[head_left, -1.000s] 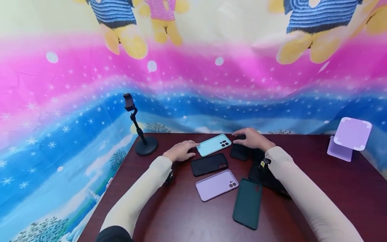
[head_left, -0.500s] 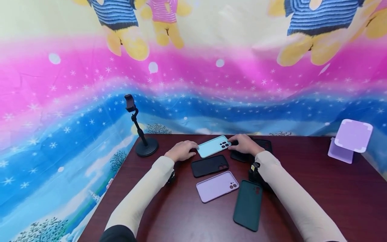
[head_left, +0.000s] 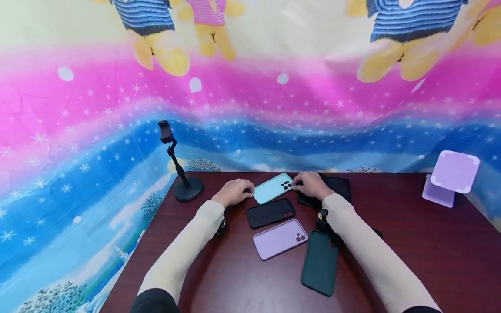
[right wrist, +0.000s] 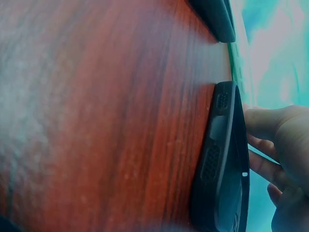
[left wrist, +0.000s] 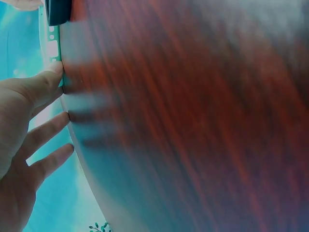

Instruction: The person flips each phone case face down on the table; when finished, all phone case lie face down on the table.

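Observation:
A light turquoise phone case (head_left: 271,190) lies at the back of the table, its camera cutout toward the right. Its left end is pinched by my left hand (head_left: 234,192), and the left wrist view shows the thumb on the case edge with the other fingers (left wrist: 50,130) spread behind. At the opposite end, my right hand (head_left: 312,186) grips the corner by the camera cutout. In the right wrist view a black phone case (right wrist: 224,154) stands in front of that hand and partly hides the fingers. Just below the turquoise case lies another black phone case (head_left: 269,214).
Nearer me are a lilac phone case (head_left: 278,240) and a dark green phone case (head_left: 319,264). Another black case (head_left: 339,188) shows beyond the right wrist. A black phone stand (head_left: 188,188) is at back left, a lilac folding stand (head_left: 455,171) at far right.
My right hand has moved left from the black cases to the turquoise case and taken its right end. The turquoise case has shifted slightly left. My left hand has stayed near its left end.

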`<state>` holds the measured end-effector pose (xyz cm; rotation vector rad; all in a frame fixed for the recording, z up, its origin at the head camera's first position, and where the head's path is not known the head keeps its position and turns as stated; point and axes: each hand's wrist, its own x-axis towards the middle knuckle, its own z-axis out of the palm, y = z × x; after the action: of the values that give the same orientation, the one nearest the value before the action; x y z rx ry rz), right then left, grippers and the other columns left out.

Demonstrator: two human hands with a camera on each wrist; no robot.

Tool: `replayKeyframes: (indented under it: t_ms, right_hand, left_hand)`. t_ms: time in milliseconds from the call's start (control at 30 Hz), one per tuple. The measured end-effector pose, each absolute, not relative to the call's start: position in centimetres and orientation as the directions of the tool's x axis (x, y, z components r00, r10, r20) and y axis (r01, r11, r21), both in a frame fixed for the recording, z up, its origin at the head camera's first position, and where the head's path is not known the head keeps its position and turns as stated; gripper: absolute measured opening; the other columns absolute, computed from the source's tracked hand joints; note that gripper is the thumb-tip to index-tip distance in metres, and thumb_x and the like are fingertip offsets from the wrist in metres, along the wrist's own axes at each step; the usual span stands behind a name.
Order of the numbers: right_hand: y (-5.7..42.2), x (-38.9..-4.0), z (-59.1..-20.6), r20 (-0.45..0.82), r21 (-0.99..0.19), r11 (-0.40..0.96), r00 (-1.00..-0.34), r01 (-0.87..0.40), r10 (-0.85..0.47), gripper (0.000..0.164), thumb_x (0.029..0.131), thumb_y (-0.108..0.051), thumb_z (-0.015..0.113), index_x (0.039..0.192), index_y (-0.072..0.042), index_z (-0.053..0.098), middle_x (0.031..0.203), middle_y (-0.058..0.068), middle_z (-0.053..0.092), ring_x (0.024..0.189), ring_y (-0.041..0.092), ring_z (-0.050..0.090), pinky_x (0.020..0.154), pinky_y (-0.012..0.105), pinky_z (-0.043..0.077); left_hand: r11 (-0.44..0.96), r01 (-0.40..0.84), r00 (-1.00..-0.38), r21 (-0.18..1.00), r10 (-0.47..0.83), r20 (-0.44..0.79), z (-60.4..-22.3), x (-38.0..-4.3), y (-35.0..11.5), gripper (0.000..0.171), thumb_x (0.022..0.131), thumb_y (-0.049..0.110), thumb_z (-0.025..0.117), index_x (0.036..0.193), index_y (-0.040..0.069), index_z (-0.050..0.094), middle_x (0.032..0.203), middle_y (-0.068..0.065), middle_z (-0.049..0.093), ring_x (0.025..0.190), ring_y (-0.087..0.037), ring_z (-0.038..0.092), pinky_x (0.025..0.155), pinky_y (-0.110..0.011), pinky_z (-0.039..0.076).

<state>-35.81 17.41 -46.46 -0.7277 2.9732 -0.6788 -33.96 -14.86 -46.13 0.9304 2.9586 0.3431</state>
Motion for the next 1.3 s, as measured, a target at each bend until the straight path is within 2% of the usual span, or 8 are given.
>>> replayKeyframes:
  t_ms: [200, 433, 567, 667, 867, 1000, 1167, 1300]
  right_hand:
    - [17.4, -35.9, -46.9, 0.115, -0.41, 0.799, -0.894, -0.44, -0.434, 0.014, 0.099, -0.019, 0.07, 0.108, -0.014, 0.079, 0.116, 0.01, 0.075, 0.116, 0.036, 0.065, 0.115, 0.064, 0.032]
    - [17.6, -35.9, -46.0, 0.172, -0.484, 0.741, -0.881, -0.466, -0.442, 0.015, 0.1, -0.017, 0.068, 0.111, -0.012, 0.077, 0.117, 0.012, 0.076, 0.117, 0.037, 0.066, 0.116, 0.064, 0.029]
    - [17.5, -35.9, -44.6, 0.206, -0.535, 0.689, -0.866, -0.489, -0.456, 0.019, 0.101, -0.016, 0.067, 0.117, -0.01, 0.076, 0.121, 0.013, 0.074, 0.116, 0.034, 0.066, 0.11, 0.058, 0.042]
    - [17.6, -35.7, -43.5, 0.212, -0.565, 0.661, -0.861, -0.494, -0.462, 0.022, 0.102, -0.017, 0.066, 0.121, -0.012, 0.074, 0.125, 0.013, 0.072, 0.117, 0.032, 0.067, 0.1, 0.053, 0.052]
    - [18.2, -34.8, -40.8, 0.245, -0.626, 0.607, -0.862, -0.49, -0.444, 0.026, 0.101, -0.014, 0.066, 0.126, -0.013, 0.073, 0.125, 0.013, 0.072, 0.114, 0.029, 0.069, 0.093, 0.049, 0.056]
    - [18.6, -34.1, -39.1, 0.266, -0.666, 0.561, -0.859, -0.493, -0.438, 0.029, 0.101, -0.009, 0.065, 0.13, -0.01, 0.071, 0.128, 0.016, 0.072, 0.11, 0.03, 0.072, 0.086, 0.044, 0.058]
    - [19.2, -33.2, -37.8, 0.277, -0.659, 0.546, -0.841, -0.518, -0.464, 0.032, 0.101, -0.007, 0.064, 0.132, -0.01, 0.07, 0.128, 0.018, 0.072, 0.112, 0.031, 0.073, 0.084, 0.034, 0.059]
    - [19.5, -32.2, -36.7, 0.288, -0.637, 0.542, -0.822, -0.548, -0.492, 0.032, 0.101, -0.01, 0.066, 0.133, -0.012, 0.07, 0.119, 0.015, 0.076, 0.102, 0.027, 0.075, 0.074, 0.028, 0.054]
  left_hand:
    - [0.788, 0.583, -0.81, 0.197, 0.583, 0.062, -46.1, -33.9, -14.9, 0.009, 0.101, 0.025, 0.067, 0.106, 0.026, 0.074, 0.107, 0.007, 0.075, 0.098, -0.012, 0.069, 0.093, -0.036, 0.056]
    - [0.76, 0.611, -0.789, 0.222, 0.608, 0.091, -45.1, -33.5, -15.6, 0.007, 0.101, 0.029, 0.067, 0.104, 0.027, 0.073, 0.103, 0.009, 0.075, 0.093, -0.009, 0.068, 0.089, -0.034, 0.055]
    - [0.728, 0.636, -0.769, 0.257, 0.624, 0.136, -44.3, -33.1, -16.2, 0.006, 0.1, 0.03, 0.068, 0.102, 0.027, 0.073, 0.102, 0.011, 0.074, 0.092, -0.008, 0.066, 0.088, -0.034, 0.054]
    - [0.69, 0.658, -0.749, 0.301, 0.641, 0.168, -43.6, -32.3, -16.5, 0.005, 0.1, 0.031, 0.068, 0.102, 0.027, 0.071, 0.102, 0.012, 0.072, 0.093, -0.007, 0.064, 0.088, -0.033, 0.054]
    - [0.572, 0.69, -0.711, 0.443, 0.652, 0.266, -42.0, -30.4, -16.2, 0.005, 0.099, 0.025, 0.071, 0.103, 0.023, 0.071, 0.105, 0.009, 0.07, 0.095, -0.009, 0.062, 0.089, -0.037, 0.055]
    - [0.474, 0.702, -0.689, 0.531, 0.64, 0.34, -41.4, -29.2, -15.3, 0.006, 0.098, 0.022, 0.072, 0.103, 0.023, 0.07, 0.103, 0.008, 0.071, 0.093, -0.01, 0.061, 0.085, -0.033, 0.055]
    - [0.358, 0.711, -0.662, 0.606, 0.633, 0.402, -41.1, -27.3, -14.3, 0.006, 0.097, 0.021, 0.073, 0.102, 0.022, 0.07, 0.099, 0.006, 0.072, 0.084, -0.018, 0.064, 0.073, -0.036, 0.056]
    - [0.295, 0.71, -0.649, 0.639, 0.625, 0.433, -40.8, -25.9, -13.6, 0.008, 0.095, 0.022, 0.076, 0.1, 0.022, 0.071, 0.098, 0.005, 0.074, 0.081, -0.019, 0.064, 0.07, -0.038, 0.056]
